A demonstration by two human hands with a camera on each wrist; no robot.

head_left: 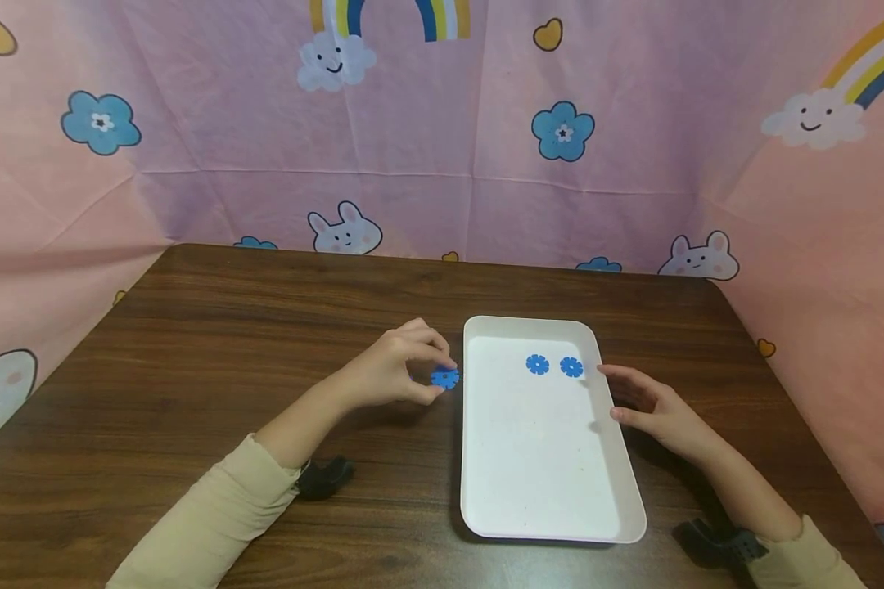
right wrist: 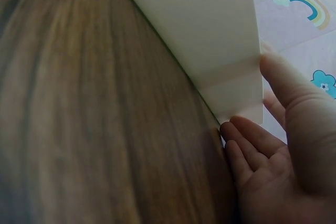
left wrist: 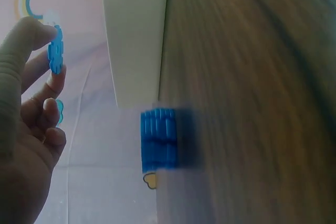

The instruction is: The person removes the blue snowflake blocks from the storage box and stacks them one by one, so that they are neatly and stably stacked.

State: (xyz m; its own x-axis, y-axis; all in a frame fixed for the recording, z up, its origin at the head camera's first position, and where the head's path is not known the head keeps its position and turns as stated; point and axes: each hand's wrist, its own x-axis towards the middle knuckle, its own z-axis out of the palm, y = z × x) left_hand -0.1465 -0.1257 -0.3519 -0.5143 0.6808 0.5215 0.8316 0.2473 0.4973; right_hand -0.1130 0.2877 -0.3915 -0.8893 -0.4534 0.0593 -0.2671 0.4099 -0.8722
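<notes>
My left hand (head_left: 386,368) pinches a blue notched disc (head_left: 446,381) between thumb and fingertips, just outside the left wall of a white tray (head_left: 538,466). In the left wrist view the held disc (left wrist: 55,51) stands edge-on. Below it on the table is a stack of similar blue discs (left wrist: 159,145), mostly hidden behind the hand in the head view. Two more blue discs, a left one (head_left: 537,365) and a right one (head_left: 570,367), lie side by side near the tray's far end. My right hand (head_left: 659,415) rests its fingertips against the tray's right wall (right wrist: 210,30), fingers loosely extended.
The tray stands on a dark brown wooden table (head_left: 214,343). A patterned pink and purple cloth (head_left: 427,123) hangs behind the table and along its sides. Black straps, a left one (head_left: 326,478) and a right one (head_left: 722,541), sit at the wrists.
</notes>
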